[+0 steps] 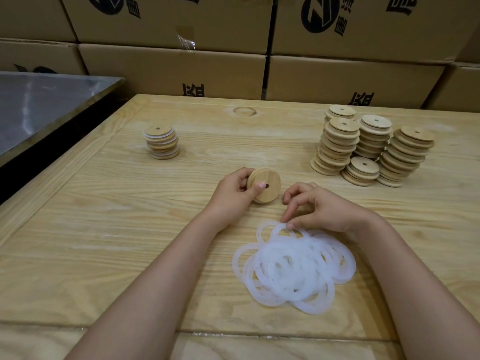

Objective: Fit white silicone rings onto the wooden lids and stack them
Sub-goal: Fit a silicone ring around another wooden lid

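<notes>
Left hand (233,189) grips wooden lid (268,178); right hand (320,207) pinches silicone ring (279,226) at far rim of pile (293,271)

Matt wooden lids (365,165) (translucent silicone rings (293,268))

Left hand (235,189) grips wooden lid (264,184), thumb across its face. Right hand (315,207) pinches top ring of white ring pile (293,267) at 6 o'clock of lid.

Both forearms are bare up to the frame edge. The left hand (233,193) and right hand (320,207) have short nails.
</notes>
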